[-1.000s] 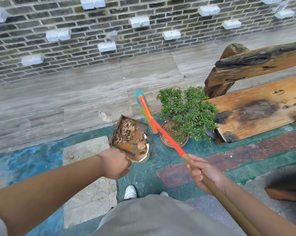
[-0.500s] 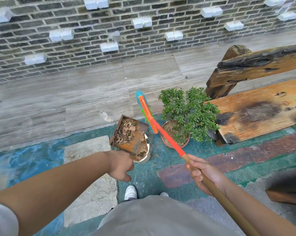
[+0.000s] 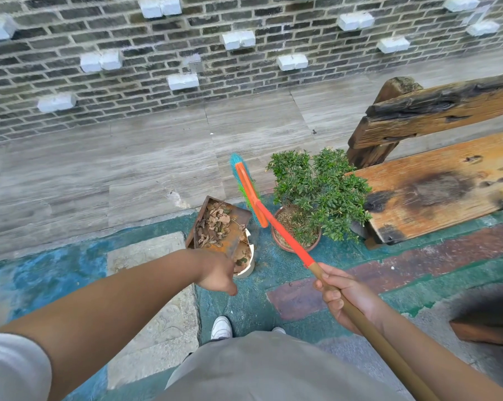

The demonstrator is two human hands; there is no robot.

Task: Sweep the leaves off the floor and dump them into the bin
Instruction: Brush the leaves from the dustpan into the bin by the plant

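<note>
Dustpan (image 3: 220, 227) of leaves, gripped by left hand (image 3: 217, 272), tilts over white bin (image 3: 246, 266) at 12 o'clock; right hand (image 3: 344, 296) grips broom (image 3: 276, 227).

- No legible text, label, brand, number or sign appears on any surface in the head view.
</note>
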